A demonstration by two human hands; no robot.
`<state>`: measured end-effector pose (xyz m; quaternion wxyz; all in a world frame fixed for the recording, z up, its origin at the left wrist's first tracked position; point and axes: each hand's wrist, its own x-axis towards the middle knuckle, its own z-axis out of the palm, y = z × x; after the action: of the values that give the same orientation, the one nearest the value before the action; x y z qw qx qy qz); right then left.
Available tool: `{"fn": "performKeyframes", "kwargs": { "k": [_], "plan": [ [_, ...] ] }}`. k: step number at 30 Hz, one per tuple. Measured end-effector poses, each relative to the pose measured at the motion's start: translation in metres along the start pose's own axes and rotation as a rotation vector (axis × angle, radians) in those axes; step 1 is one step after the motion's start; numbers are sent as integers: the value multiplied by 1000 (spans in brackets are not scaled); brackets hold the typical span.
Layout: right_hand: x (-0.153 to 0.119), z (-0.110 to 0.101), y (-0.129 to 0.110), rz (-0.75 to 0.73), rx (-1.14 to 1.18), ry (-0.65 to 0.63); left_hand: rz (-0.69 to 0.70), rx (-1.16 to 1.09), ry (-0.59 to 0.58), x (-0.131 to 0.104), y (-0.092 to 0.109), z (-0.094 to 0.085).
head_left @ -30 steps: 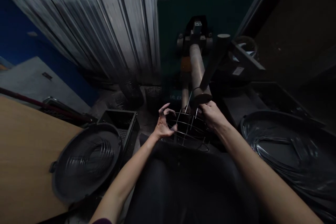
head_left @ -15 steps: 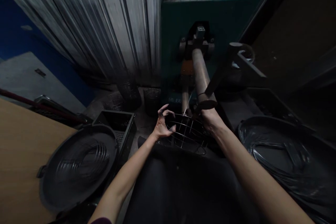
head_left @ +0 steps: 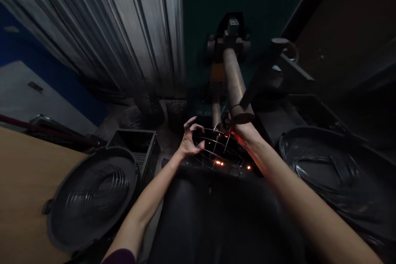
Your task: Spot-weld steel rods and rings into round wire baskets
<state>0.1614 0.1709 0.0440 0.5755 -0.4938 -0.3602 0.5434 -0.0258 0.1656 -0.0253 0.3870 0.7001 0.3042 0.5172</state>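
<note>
A curved wire grille (head_left: 213,141) with several thin bars lies under the metal arms of a green machine (head_left: 198,29). My left hand (head_left: 189,140) is curled around its left edge, thumb below and fingers above. My right hand (head_left: 246,135) is closed at the grille's right side, its fingertips partly hidden beneath the thick upper cylindrical arm (head_left: 235,78). A thinner lower arm (head_left: 216,109) ends just above the wires. Orange sparks (head_left: 219,163) glow among the bars, and the fingers of my right hand are lit red.
On the left stands a round black tub (head_left: 62,222) with coiled or ring-shaped wire, beside a dark plastic crate (head_left: 147,148). Another black tub (head_left: 283,144) with bundled wire is at right. A slanting metal bracket (head_left: 262,74) crosses near the upper arm.
Bright orange sparks have appeared at the wires, with a red glow on my right hand. The view has tilted slightly downward. Both hands keep their places on the grille.
</note>
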Motion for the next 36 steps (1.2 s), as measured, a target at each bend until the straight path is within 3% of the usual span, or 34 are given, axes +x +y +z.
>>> {"fn": "performKeyframes", "kwargs": {
  "k": [5, 9, 12, 16, 18, 20, 22, 23, 26, 29, 32, 34, 36],
  "plan": [
    [12, -5, -25, 105, -60, 29, 144, 65, -87, 4, 5, -7],
    [1, -17, -51, 167, -109, 109, 221, 171, -170, -15, 15, -6],
    [-37, -40, -57, 191, -267, 103, 352, 345, -310, -50, 36, 6],
    [-119, -81, -61, 49, -863, 31, 653, 548, -694, -99, 86, 21],
    [-159, -96, -71, -63, -1137, -64, 684, 478, -668, -106, 110, 19],
    [-188, -106, -84, -188, -1261, -165, 504, 380, -413, -99, 126, 11],
    [-199, -111, -90, -318, -1272, -226, 226, 287, -174, -87, 134, 2],
    [-197, -112, -88, -373, -1253, -238, 96, 216, -139, -83, 138, -1],
    [-165, -109, -61, -446, -1138, -238, -241, -135, -213, -84, 150, 3],
    [-113, -97, -16, -369, -1058, -209, -561, -388, -163, -96, 161, 32],
    [-73, -78, 14, -303, -1169, -255, -717, -471, -144, -100, 159, 73],
    [-62, -62, 19, -358, -1298, -322, -758, -515, -111, -97, 150, 93],
    [-61, -47, 12, -426, -1436, -368, -769, -567, -41, -92, 141, 100]
  ]
}}
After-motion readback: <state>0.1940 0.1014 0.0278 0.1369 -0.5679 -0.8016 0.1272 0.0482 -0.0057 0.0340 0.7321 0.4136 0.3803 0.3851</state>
